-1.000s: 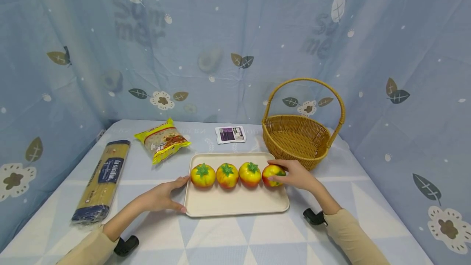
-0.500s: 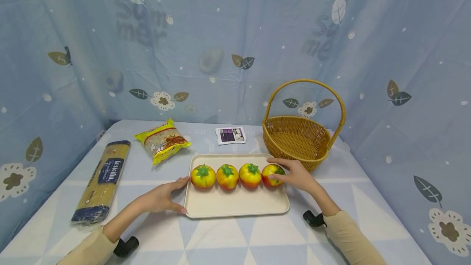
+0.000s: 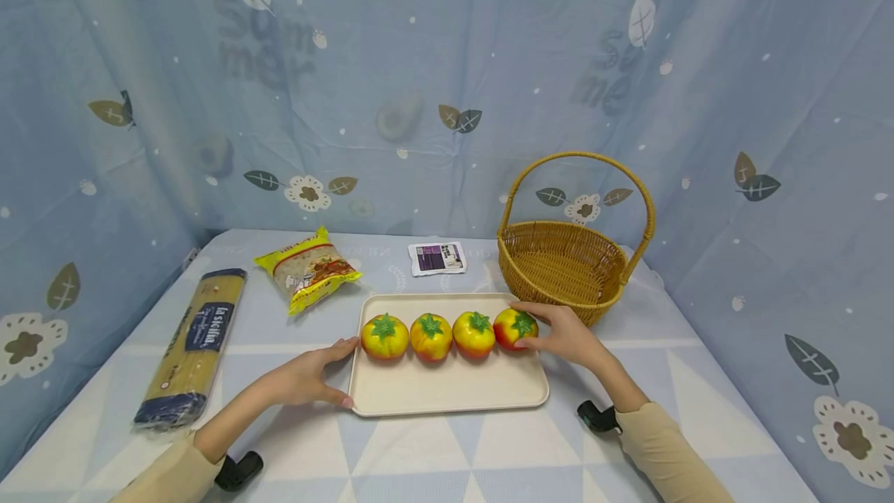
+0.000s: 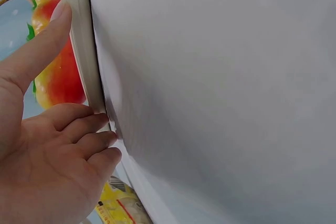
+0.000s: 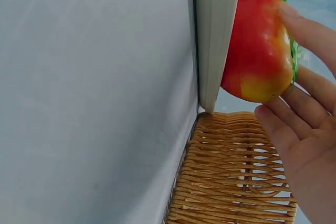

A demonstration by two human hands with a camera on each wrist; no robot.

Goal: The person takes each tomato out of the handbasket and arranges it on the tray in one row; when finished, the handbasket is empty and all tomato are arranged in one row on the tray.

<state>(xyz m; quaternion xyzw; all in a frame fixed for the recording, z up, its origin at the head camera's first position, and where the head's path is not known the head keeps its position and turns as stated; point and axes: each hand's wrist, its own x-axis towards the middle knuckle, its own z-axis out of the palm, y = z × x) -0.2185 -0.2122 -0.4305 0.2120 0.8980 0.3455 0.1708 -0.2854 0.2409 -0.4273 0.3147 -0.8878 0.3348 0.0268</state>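
Note:
Several red-and-yellow tomatoes with green star-shaped tops stand in a row on a cream tray. My right hand holds the rightmost tomato between thumb and fingers. In the right wrist view the thumb touches this tomato on its upper side, with the fingers around its far side. At the tray's left end, my left hand touches the rim with thumb and fingers spread. The left wrist view has the thumb by the tray edge and the fingertips at its corner. The leftmost tomato is nearest that hand.
A wicker basket with a tall handle stands behind the tray at right. A small white-and-purple packet lies at the back. Leftward are a yellow noodle bag and a long pasta pack. A patterned curtain rises behind.
The rightmost tomato has turned in my right hand, its green top swinging from the right side to face upward. It has shifted slightly left. My left hand stays at the tray.

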